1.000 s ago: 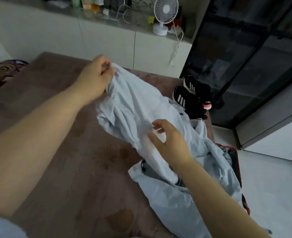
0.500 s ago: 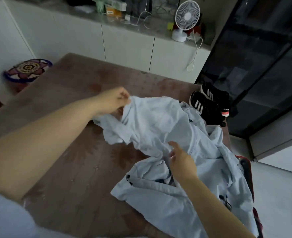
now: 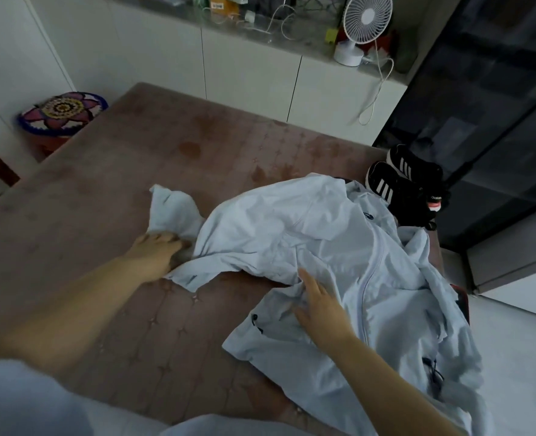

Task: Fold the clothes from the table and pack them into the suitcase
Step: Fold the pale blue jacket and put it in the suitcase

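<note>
Here, from the head view, a pale blue zip jacket (image 3: 323,234) lies crumpled across the right part of a brown table (image 3: 103,184), its lower edge hanging over a red suitcase rim (image 3: 463,302). The left hand (image 3: 158,251) reaches forward, palm down, onto one sleeve (image 3: 172,206); blur hides whether its fingers pinch or only press. The right hand (image 3: 320,305) lies flat on the jacket front, fingers straight and together. Black sneakers (image 3: 405,190) sit beyond the collar.
</note>
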Demonstrator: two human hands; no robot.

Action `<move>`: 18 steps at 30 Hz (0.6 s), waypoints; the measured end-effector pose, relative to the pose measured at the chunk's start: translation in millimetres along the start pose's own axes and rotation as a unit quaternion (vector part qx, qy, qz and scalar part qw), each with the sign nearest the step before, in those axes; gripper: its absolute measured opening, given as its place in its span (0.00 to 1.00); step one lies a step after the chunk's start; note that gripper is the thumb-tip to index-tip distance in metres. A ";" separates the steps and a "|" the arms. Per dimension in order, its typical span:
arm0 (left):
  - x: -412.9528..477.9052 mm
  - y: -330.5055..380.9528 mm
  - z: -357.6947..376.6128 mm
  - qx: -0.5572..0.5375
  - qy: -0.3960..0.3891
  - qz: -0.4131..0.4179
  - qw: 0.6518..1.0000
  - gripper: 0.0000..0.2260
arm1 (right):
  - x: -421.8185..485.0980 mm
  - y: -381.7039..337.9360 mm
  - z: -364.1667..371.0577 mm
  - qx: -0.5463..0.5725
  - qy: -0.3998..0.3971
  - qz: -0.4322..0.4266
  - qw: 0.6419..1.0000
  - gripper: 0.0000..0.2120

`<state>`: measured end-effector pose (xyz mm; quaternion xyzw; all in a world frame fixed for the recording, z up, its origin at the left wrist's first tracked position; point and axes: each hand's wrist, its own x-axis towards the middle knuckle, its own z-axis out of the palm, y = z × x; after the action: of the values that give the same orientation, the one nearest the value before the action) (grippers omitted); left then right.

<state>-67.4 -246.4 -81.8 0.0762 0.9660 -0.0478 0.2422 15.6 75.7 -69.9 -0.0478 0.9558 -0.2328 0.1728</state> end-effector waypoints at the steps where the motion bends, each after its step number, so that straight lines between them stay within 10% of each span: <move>1: -4.7 -6.8 5.0 0.000 0.022 -0.010 1.000 0.26 | -1.9 1.2 0.5 -0.008 -0.009 -0.004 1.000 0.33; 7: -22.4 -29.6 16.8 -0.075 0.112 -0.085 0.987 0.06 | -3.9 9.1 15.9 -0.043 -0.068 -0.037 0.996 0.25; 13: -29.5 -75.4 -20.9 -0.349 0.305 -0.302 0.833 0.14 | -9.2 7.4 25.4 -0.049 -0.078 -0.089 0.992 0.30; 18: -24.5 -68.0 -38.5 -0.303 0.228 -0.300 0.875 0.23 | -34.4 18.0 16.1 0.028 0.016 -0.133 0.991 0.23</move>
<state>-75.4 -311.3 -32.6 -0.2855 0.9383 0.1952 0.0006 53.3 90.8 -81.0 -0.1657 0.9367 -0.2813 0.1263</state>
